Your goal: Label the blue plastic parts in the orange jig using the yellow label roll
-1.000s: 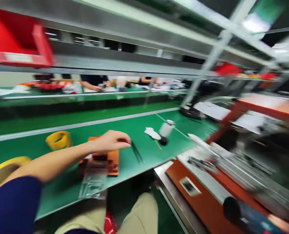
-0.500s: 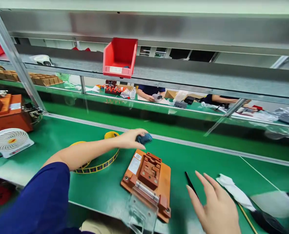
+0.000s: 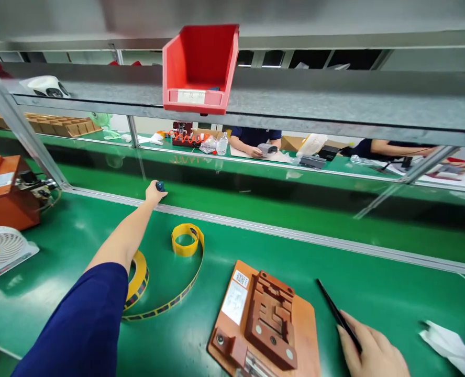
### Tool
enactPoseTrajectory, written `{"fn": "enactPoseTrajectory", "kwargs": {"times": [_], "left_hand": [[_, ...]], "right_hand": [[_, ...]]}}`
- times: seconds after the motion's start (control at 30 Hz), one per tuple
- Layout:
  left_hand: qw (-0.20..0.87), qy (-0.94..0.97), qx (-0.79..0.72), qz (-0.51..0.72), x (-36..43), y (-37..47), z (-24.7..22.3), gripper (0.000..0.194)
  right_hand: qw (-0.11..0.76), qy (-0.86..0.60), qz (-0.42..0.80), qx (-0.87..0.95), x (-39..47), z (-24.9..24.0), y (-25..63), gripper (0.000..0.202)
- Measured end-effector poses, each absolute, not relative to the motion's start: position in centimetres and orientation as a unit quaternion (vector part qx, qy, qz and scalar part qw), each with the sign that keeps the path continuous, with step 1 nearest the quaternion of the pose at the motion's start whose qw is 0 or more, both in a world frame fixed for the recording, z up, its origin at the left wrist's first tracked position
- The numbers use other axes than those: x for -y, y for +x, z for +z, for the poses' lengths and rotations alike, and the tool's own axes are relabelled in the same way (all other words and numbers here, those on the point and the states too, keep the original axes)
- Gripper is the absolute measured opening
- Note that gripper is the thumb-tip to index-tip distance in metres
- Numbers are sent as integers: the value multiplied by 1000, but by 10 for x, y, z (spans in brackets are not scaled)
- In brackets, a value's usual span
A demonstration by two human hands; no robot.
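Note:
My left hand (image 3: 154, 195) reaches far out over the metal rail, closed around a small dark blue part (image 3: 160, 186) whose kind I cannot make out. At the lower right, my right hand (image 3: 374, 348) has thumb and fingers on a pair of black tweezers (image 3: 336, 313), tips pointing up and left. Between my arms lies an orange-brown fixture (image 3: 303, 327) with a recessed block (image 3: 274, 314) and a white label. Its cavities hold no visible part, and the frame cuts off its near end. Yellow tape (image 3: 183, 246) with dark pieces along it winds loosely beside my left forearm.
A metal rail (image 3: 232, 222) borders the green table. Above hangs a shelf with a red bin (image 3: 201, 68). A white fan (image 3: 2, 251) and an orange machine (image 3: 8, 193) stand left; a white cloth (image 3: 448, 343) lies right. Two people work across the way.
My left hand has moved from above the fixture leftward and beyond the rail, still holding the blue part. My right hand, open before, has closed on the tweezers. The view has shifted.

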State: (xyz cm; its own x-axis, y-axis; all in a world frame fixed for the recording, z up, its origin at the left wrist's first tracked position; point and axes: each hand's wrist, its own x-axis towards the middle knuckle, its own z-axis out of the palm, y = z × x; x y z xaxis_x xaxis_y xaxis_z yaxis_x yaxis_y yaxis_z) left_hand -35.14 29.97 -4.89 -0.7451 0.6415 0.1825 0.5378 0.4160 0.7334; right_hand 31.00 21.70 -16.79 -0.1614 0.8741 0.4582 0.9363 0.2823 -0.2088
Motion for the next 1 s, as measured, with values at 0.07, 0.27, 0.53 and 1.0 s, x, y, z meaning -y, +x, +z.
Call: {"fn": "enactPoseTrajectory", "kwargs": {"times": [0.07,0.27,0.53,1.0], "left_hand": [[64,351,-852,383,-301,-351,-49,43],[13,397,-867,302,-280,-319,-19,69],[90,725,-669,137,-175,-222,15,58],[84,700,-702,102,-255,-128,-10,42]], "right_hand": [[247,-588,-58,768,-237,-162,295,51],[229,-610,-75,755,-271,-150,256,48],[233,-633,-48,737,-265,-135,238,40],[321,-604,39,729,-259,-128,237,33]]}}
